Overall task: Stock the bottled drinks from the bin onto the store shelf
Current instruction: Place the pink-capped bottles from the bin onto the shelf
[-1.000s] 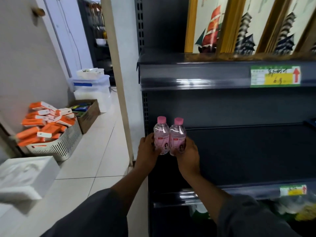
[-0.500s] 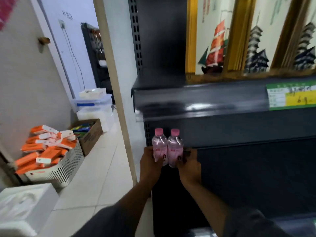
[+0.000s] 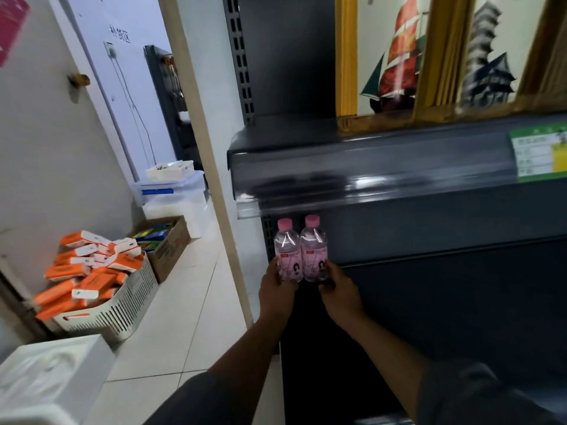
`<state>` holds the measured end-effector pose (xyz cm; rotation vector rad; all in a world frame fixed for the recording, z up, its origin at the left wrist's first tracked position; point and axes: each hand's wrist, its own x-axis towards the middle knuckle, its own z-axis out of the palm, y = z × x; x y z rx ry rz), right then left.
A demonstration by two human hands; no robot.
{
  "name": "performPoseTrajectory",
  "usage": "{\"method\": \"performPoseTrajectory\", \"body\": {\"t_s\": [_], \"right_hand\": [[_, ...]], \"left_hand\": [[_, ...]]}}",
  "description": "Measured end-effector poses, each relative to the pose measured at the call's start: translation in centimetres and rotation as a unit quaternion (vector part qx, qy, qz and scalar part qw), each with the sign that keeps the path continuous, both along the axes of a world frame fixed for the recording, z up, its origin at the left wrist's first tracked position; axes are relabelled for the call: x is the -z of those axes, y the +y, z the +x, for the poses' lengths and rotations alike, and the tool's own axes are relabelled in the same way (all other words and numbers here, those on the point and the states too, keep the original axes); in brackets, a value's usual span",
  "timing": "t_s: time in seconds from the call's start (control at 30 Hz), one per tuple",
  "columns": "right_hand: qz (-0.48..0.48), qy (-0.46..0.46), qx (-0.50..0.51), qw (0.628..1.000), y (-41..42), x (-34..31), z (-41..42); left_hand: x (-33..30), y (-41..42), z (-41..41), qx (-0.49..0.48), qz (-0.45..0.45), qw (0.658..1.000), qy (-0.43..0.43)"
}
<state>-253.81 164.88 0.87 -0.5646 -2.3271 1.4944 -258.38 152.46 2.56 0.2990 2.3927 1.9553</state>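
Standing two clear pink-capped plastic bottles [image 3: 301, 250] upright at the dark metal shelf [image 3: 368, 182].
Caps point up, long axes vertical, touching; left hand [image 3: 277, 289] grips one, right hand [image 3: 339, 291] the other.

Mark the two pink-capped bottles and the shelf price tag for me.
left bottle [image 3: 287, 259]: head view, on its pink label, held by the left hand [image 3: 277, 294].
right bottle [image 3: 314, 257]: head view, on its pink label, held by the right hand [image 3: 340, 294].
price tag [image 3: 540, 156]: head view, on its green-and-white face.

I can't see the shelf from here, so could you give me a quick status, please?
Left hand grips left bottle, right hand grips right bottle. Both upright, side by side, at dark shelf. Nothing blocking.
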Motion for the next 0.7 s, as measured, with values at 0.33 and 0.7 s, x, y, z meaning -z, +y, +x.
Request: {"method": "performPoseTrajectory", "body": {"t_s": [0.33, 0.7], "right_hand": [[-0.037, -0.015, -0.051, 0.998, 0.1, -0.4, 0.5], [0.195, -0.045, 0.023, 0.979, 2.0, -4.3, 8.5]], "left_hand": [[-0.2, -0.3, 0.2, 0.024, -0.030, 0.999, 0.011], [-1.1, 0.7, 6.9, -0.027, -0.236, 0.944, 0.228]]}}
